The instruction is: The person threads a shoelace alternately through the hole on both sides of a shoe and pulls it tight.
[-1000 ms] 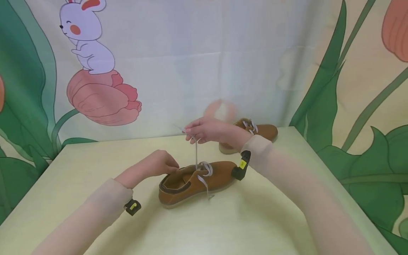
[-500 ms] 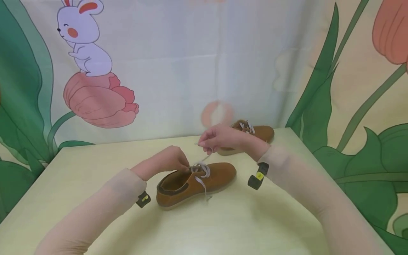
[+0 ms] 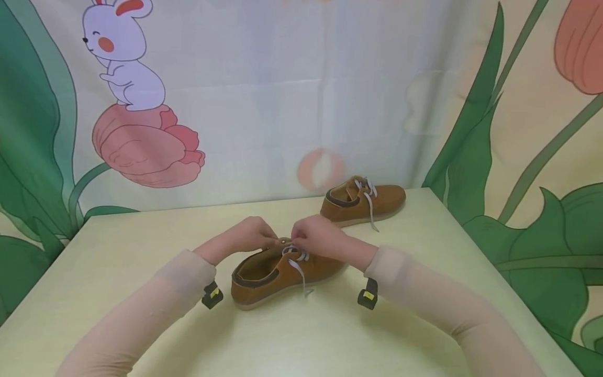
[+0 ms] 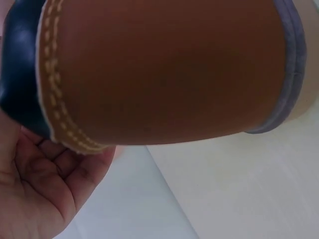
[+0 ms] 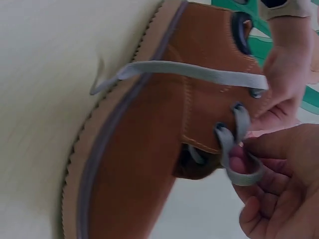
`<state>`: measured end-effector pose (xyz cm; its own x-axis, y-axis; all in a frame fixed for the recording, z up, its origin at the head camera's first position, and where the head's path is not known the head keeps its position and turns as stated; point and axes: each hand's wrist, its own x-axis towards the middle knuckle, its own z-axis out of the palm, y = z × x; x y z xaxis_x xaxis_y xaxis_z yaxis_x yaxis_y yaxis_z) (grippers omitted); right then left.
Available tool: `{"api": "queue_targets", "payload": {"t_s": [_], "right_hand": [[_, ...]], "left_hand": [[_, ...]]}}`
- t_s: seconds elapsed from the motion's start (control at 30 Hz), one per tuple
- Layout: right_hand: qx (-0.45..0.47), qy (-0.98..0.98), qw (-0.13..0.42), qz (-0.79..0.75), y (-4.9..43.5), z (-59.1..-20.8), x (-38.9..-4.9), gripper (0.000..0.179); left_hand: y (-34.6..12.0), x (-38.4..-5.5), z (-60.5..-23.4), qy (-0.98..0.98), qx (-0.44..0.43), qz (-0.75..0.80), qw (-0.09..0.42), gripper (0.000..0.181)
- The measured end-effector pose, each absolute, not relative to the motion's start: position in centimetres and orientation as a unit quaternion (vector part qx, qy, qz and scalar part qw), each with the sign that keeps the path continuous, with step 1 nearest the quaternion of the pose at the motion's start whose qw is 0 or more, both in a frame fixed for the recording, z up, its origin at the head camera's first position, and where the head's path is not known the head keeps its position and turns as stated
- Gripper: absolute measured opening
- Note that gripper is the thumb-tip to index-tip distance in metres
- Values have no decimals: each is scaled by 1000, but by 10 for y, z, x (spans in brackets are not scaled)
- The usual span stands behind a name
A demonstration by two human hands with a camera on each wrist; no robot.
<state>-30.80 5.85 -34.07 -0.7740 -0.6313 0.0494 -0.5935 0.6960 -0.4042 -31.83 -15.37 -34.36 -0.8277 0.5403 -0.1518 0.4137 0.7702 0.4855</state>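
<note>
A brown lace-up shoe [image 3: 259, 292] stands on the table, toe to the right. My left hand [image 3: 246, 234] pinches the far eyelet flap [image 3: 285, 241] at the shoe's opening. My right hand [image 3: 321, 239] meets it there, thumb and fingers together around the shoelace [image 5: 194, 72] at that flap; the pinched lace end is hidden. In the right wrist view, a lace loop hangs by the right fingers [image 5: 271, 139], and the other lace end trails over the near side. The left wrist view shows the shoe's brown side with the left fingers [image 4: 89, 174] under its stitched edge.
A second brown shoe [image 3: 386, 201] with loosely hanging pale laces stands behind and to the right on the pale table [image 3: 292, 340]. A curtain [image 3: 264, 104] printed with a rabbit, flowers and leaves hangs behind the table.
My right hand has come down from above with the lace to the shoe's far flap. My left hand has moved right along the opening to that flap.
</note>
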Motion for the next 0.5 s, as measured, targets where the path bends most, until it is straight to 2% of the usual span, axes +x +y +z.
{"api": "queue_targets", "payload": {"t_s": [0.17, 0.5], "right_hand": [[-321, 930, 6, -180, 51, -349, -307, 13], [-359, 922, -29, -139, 47, -360, -309, 12]], "left_hand": [[-153, -318, -344, 931, 245, 229, 144, 24], [-155, -316, -345, 933, 238, 234, 137, 25]]}}
